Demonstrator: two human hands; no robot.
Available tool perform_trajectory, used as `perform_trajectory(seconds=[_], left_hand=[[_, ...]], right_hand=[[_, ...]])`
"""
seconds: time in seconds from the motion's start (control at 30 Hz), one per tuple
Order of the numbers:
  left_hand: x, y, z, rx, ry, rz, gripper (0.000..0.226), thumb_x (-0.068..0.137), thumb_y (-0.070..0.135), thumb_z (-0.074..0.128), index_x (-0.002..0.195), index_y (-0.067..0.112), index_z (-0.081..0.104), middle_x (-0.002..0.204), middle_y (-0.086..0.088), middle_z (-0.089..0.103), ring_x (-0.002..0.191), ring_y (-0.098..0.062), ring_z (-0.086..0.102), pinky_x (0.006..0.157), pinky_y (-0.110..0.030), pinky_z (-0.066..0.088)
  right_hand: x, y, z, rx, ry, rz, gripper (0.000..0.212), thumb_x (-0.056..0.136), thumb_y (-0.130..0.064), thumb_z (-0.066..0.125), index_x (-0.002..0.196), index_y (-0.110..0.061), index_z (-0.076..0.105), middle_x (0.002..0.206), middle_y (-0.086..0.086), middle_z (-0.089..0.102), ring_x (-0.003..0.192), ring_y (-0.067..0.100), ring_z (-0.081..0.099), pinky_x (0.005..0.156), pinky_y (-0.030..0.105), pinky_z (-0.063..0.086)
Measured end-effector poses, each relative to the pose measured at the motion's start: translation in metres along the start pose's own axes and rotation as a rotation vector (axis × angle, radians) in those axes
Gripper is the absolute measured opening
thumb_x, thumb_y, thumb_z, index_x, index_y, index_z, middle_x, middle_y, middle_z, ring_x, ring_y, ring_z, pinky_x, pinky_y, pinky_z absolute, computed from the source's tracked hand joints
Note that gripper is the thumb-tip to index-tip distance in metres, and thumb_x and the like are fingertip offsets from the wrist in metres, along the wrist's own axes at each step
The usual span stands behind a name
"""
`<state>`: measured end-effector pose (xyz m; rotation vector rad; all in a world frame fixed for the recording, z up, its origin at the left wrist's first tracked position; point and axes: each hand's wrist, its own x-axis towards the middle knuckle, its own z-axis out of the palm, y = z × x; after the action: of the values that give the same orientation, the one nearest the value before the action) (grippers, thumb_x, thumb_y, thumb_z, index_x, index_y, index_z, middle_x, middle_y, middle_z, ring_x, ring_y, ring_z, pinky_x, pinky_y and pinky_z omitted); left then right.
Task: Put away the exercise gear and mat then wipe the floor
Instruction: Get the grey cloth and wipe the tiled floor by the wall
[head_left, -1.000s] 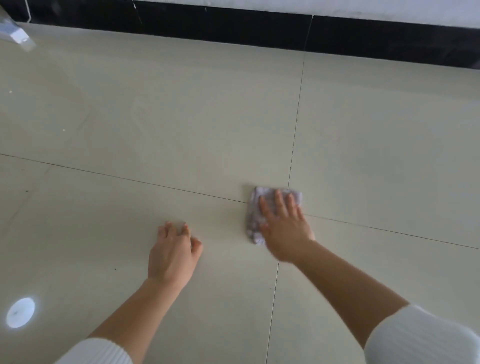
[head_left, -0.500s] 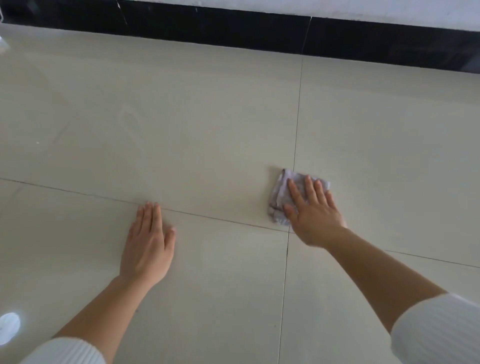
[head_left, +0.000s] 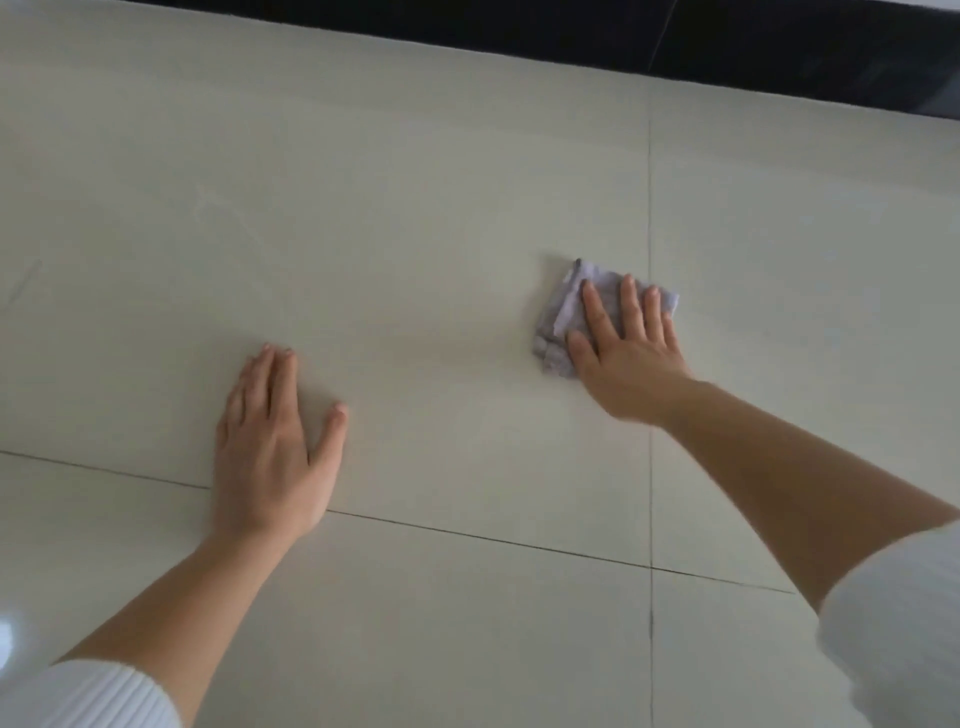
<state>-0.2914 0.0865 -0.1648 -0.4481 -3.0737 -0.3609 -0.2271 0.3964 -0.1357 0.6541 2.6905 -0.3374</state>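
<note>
Down on the glossy cream tiled floor, the right hand was pressed flat on a small crumpled pale-lilac cloth, fingers straight and spread, nothing curled round it. That rag sat right on the vertical grout line, well short of the black skirting strip along the far edge. The left hand lay palm-down on bare tile well apart from the cloth, fingers straight and thumb out, its heel over the horizontal grout line, and both arms had white ribbed sleeves pushed up.
</note>
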Motion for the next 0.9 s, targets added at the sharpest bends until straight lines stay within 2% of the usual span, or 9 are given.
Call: perform_trajectory(seconds=[0.07, 0.13, 0.27, 0.37, 0.43, 0.63, 0.7, 0.77, 0.9], left_hand=[[-0.001, 0.002, 0.0, -0.005, -0.007, -0.023, 0.074, 0.085, 0.053, 0.03, 0.143, 0.006, 0.032, 0.151, -0.014, 0.03, 0.138, -0.031, 0.026, 0.109, -0.045, 0.026], [-0.002, 0.006, 0.0, -0.01, -0.018, -0.047, 0.074, 0.084, 0.053, 0.03, 0.143, 0.008, 0.032, 0.151, -0.012, 0.03, 0.137, -0.03, 0.026, 0.107, -0.045, 0.028], [0.001, 0.005, -0.002, -0.012, -0.044, -0.051, 0.072, 0.085, 0.05, 0.034, 0.143, 0.007, 0.034, 0.151, -0.01, 0.032, 0.138, -0.027, 0.026, 0.107, -0.039, 0.023], [0.005, 0.004, -0.004, -0.003, -0.069, -0.067, 0.071, 0.085, 0.049, 0.034, 0.142, 0.008, 0.034, 0.151, -0.01, 0.033, 0.137, -0.026, 0.026, 0.104, -0.037, 0.021], [0.006, 0.005, -0.005, 0.01, -0.092, -0.069, 0.071, 0.085, 0.049, 0.034, 0.142, 0.007, 0.035, 0.151, -0.01, 0.033, 0.137, -0.027, 0.026, 0.103, -0.038, 0.021], [0.008, 0.004, -0.007, 0.023, -0.136, -0.079, 0.072, 0.085, 0.049, 0.034, 0.143, 0.006, 0.032, 0.151, -0.012, 0.031, 0.138, -0.029, 0.026, 0.103, -0.04, 0.023], [0.009, 0.005, -0.007, 0.02, -0.15, -0.077, 0.072, 0.085, 0.049, 0.035, 0.143, 0.006, 0.031, 0.151, -0.013, 0.03, 0.138, -0.029, 0.026, 0.104, -0.04, 0.023], [0.011, 0.006, -0.01, 0.016, -0.16, -0.073, 0.072, 0.085, 0.048, 0.037, 0.142, 0.006, 0.032, 0.15, -0.015, 0.031, 0.137, -0.03, 0.027, 0.104, -0.041, 0.023], [0.011, 0.006, -0.012, 0.009, -0.177, -0.07, 0.071, 0.085, 0.047, 0.036, 0.142, 0.004, 0.033, 0.149, -0.017, 0.032, 0.136, -0.032, 0.027, 0.106, -0.043, 0.024]], right_hand=[[0.03, -0.014, -0.01, 0.047, 0.005, 0.08, 0.061, 0.099, -0.052, 0.014, 0.151, -0.032, -0.012, 0.158, 0.011, -0.02, 0.144, 0.033, -0.021, 0.117, 0.043, -0.013], [0.051, -0.045, -0.013, 0.064, 0.01, 0.081, 0.06, 0.1, -0.05, 0.014, 0.151, -0.033, -0.012, 0.158, 0.01, -0.021, 0.143, 0.035, -0.022, 0.117, 0.045, -0.014], [0.061, -0.149, -0.001, 0.021, -0.009, -0.227, 0.056, 0.101, -0.045, 0.014, 0.151, -0.035, -0.011, 0.158, 0.01, -0.022, 0.143, 0.035, -0.023, 0.117, 0.043, -0.014], [0.07, -0.172, 0.0, -0.083, -0.027, -0.364, 0.056, 0.101, -0.047, 0.013, 0.15, -0.035, -0.012, 0.158, 0.008, -0.02, 0.145, 0.03, -0.021, 0.117, 0.04, -0.013], [0.083, -0.155, -0.011, -0.116, -0.027, -0.312, 0.058, 0.101, -0.049, 0.013, 0.15, -0.033, -0.011, 0.159, 0.009, -0.019, 0.146, 0.027, -0.017, 0.118, 0.037, -0.01], [0.086, -0.058, -0.043, 0.02, -0.102, 0.284, 0.063, 0.1, -0.051, 0.016, 0.152, -0.027, -0.009, 0.158, 0.016, -0.016, 0.146, 0.034, -0.011, 0.119, 0.046, -0.006], [0.067, -0.041, -0.041, 0.044, -0.112, 0.388, 0.064, 0.1, -0.049, 0.018, 0.152, -0.026, -0.009, 0.158, 0.018, -0.015, 0.146, 0.036, -0.009, 0.118, 0.046, -0.005], [0.035, -0.047, -0.03, 0.046, -0.124, 0.337, 0.063, 0.101, -0.047, 0.018, 0.152, -0.025, -0.012, 0.157, 0.018, -0.018, 0.145, 0.037, -0.013, 0.119, 0.045, -0.004], [-0.064, -0.099, 0.008, 0.039, -0.147, 0.041, 0.059, 0.102, -0.044, 0.018, 0.15, -0.031, -0.013, 0.156, 0.014, -0.023, 0.145, 0.032, -0.017, 0.12, 0.041, 0.0]])
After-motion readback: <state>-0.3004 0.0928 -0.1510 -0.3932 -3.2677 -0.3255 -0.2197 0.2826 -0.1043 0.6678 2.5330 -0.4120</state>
